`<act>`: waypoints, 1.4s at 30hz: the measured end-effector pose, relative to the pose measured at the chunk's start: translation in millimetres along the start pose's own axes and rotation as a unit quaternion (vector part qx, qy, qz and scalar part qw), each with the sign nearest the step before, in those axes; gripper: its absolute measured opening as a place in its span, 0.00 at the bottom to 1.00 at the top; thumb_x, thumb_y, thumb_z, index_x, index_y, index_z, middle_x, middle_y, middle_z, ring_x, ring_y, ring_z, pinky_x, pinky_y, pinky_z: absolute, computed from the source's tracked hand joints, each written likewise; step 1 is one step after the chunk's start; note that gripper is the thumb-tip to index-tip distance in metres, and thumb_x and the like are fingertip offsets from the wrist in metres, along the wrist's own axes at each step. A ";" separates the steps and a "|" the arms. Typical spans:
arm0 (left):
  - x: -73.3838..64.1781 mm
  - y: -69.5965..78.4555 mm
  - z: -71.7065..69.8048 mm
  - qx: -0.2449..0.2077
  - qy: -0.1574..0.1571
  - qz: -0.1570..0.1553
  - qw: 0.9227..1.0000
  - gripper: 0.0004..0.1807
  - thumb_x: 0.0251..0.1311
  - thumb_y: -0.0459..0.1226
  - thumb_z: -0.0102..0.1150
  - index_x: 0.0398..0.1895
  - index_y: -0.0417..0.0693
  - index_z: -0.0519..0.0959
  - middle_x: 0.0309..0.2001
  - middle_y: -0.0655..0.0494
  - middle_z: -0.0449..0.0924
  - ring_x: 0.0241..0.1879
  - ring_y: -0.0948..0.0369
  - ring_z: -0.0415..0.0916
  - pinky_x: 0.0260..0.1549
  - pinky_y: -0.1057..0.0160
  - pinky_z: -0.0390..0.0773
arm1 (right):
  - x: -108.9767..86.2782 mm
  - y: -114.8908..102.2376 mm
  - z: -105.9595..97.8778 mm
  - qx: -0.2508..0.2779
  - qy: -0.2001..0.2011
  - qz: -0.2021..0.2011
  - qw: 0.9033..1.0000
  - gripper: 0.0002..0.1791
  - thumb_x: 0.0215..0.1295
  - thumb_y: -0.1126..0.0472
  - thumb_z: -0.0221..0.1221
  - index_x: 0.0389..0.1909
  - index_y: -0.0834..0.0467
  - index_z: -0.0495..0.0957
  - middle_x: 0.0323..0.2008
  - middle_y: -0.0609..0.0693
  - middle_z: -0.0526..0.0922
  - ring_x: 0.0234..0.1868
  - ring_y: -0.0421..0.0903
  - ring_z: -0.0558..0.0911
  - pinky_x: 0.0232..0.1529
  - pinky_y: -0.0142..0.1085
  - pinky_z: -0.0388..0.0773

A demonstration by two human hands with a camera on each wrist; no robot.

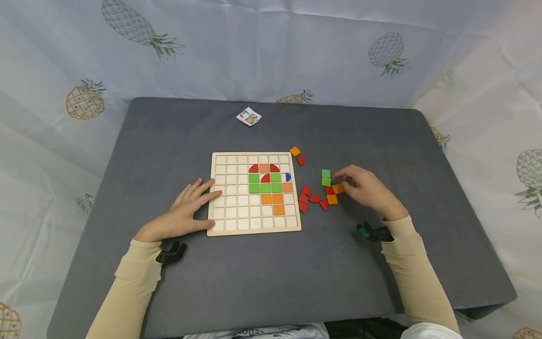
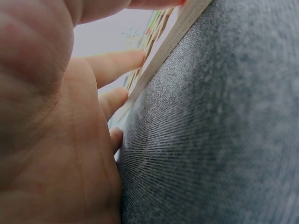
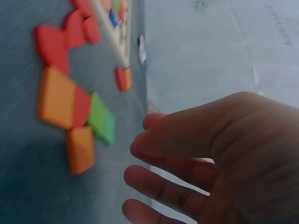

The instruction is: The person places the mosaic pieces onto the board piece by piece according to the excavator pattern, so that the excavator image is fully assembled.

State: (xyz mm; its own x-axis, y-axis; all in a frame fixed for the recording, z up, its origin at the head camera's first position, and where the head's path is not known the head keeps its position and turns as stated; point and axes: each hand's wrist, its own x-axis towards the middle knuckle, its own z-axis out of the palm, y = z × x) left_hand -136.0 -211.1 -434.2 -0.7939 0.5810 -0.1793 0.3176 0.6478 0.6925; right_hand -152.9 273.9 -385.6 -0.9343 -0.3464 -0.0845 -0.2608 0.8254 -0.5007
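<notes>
A light wooden grid board (image 1: 230, 212) lies on the grey table, with green, red, orange and blue pieces set in its right half. My left hand (image 1: 184, 212) rests along its left edge, fingers spread, with fingertips over the rim. To the right of the board my right hand (image 1: 366, 190) hovers beside a cluster of tiles, its fingers loosely bent and nothing seen between them. Nearest to it are two green tiles (image 1: 325, 177), an orange tile (image 1: 337, 188), a red tile (image 1: 329, 190) and another orange tile (image 3: 57, 98).
Several red rounded pieces (image 1: 303, 198) lie between the board and the cluster. By the board's upper right corner are one orange tile (image 1: 295, 151) and one red piece (image 1: 301, 160). A small patterned card (image 1: 249, 116) lies near the table's far edge.
</notes>
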 end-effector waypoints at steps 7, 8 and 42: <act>-2.2 -1.3 -0.4 -0.005 -0.001 -0.005 1.000 0.43 0.64 0.46 0.64 0.80 0.55 0.58 0.84 0.49 0.39 0.82 0.44 0.25 0.77 0.38 0.30 | -2.9 14.0 8.0 -0.026 -0.048 0.007 0.998 0.23 0.72 0.70 0.54 0.66 0.65 0.73 0.64 0.64 0.74 0.53 0.58 0.76 0.53 0.55 0.77; -2.3 -1.3 -0.4 -0.006 -0.001 -0.004 1.000 0.43 0.64 0.47 0.64 0.80 0.55 0.58 0.84 0.49 0.39 0.82 0.44 0.25 0.77 0.38 0.29 | -2.5 15.8 10.2 -0.021 -0.050 0.007 0.999 0.23 0.71 0.70 0.54 0.67 0.65 0.72 0.64 0.64 0.74 0.53 0.58 0.76 0.54 0.55 0.77; -0.9 0.3 -0.1 0.004 0.002 -0.001 1.000 0.42 0.62 0.45 0.65 0.79 0.54 0.60 0.83 0.48 0.40 0.82 0.44 0.27 0.77 0.37 0.31 | 35.1 -75.0 22.5 0.006 -0.005 -0.063 0.998 0.20 0.69 0.55 0.64 0.59 0.55 0.79 0.53 0.51 0.80 0.51 0.53 0.78 0.46 0.43 0.80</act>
State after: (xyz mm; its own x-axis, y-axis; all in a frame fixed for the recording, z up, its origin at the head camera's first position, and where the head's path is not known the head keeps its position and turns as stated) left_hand -135.2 -211.5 -433.8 -0.7969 0.5776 -0.1769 0.3205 0.6525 0.6867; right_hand -160.7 189.7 -370.4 -0.8922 -0.4507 -0.0289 -0.3723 0.7701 -0.5180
